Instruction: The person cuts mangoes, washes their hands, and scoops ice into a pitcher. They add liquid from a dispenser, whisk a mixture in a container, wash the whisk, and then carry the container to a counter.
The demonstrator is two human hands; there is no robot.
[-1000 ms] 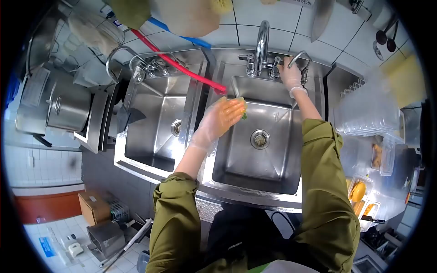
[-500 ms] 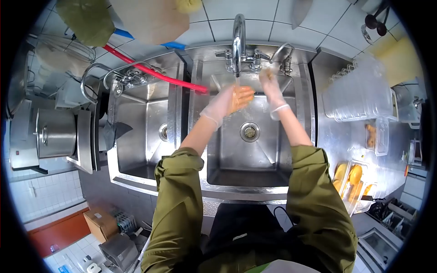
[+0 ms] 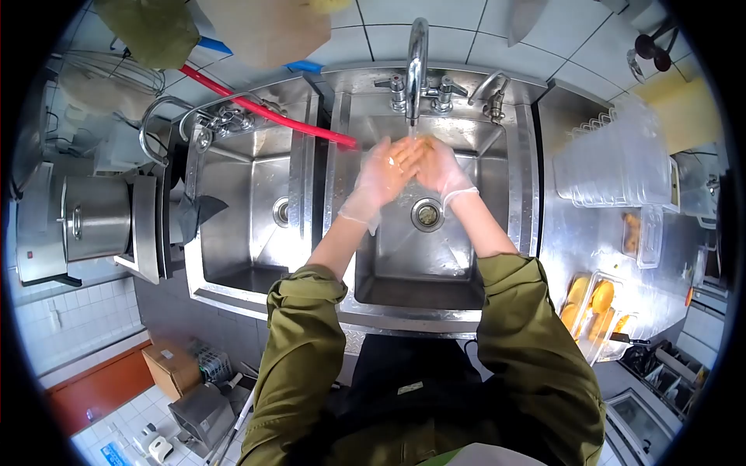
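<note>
Both my hands wear thin clear gloves and meet side by side beneath the curved metal faucet [image 3: 417, 70], over the right-hand sink basin [image 3: 420, 264]. My left hand [image 3: 388, 169] is palm up with its fingers stretched out, and nothing solid shows in it. My right hand [image 3: 437, 165] touches it at the fingertips, its fingers extended and holding nothing visible. Water from the spout reaches the fingers. The round drain [image 3: 427, 214] lies just below the hands.
A red hose [image 3: 287, 126] crosses from the upper left to the basin's edge. A second sink [image 3: 249, 225] is on the left. On the right counter stand stacked clear containers [image 3: 610, 167] and a tray of yellow-orange pieces [image 3: 597, 311].
My right hand has moved left and down from near the faucet handle to meet my left hand. My left hand has shifted slightly, its fingers now under the spout.
</note>
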